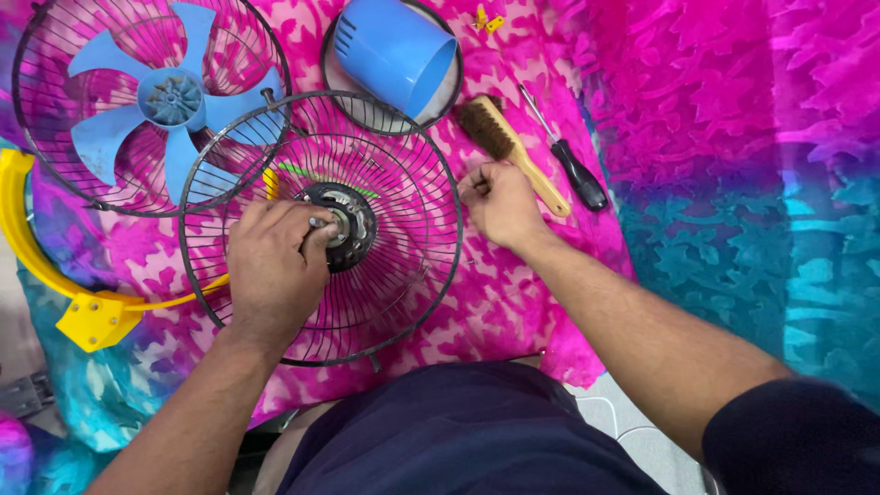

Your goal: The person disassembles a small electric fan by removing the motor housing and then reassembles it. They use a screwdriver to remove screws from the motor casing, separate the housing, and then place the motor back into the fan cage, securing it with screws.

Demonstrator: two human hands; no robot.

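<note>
pink-teal patterned cloth [733, 183], grey floor [632, 426]

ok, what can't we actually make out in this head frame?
Head view only:
- Motor hub: its left part sits under the left hand; what the fingers pinch is hidden.
- Right hand: curled shut, contents, if any, too small to tell.
- Yellow ring: cut by the left edge.
- Blue motor cover: top cut by the frame edge.
- Small yellow pieces: too small to identify.

Left hand [270, 266] on fan motor [344, 225] in wire guard [403, 183], right hand [500, 203] closed beside brush [509, 147]
</note>
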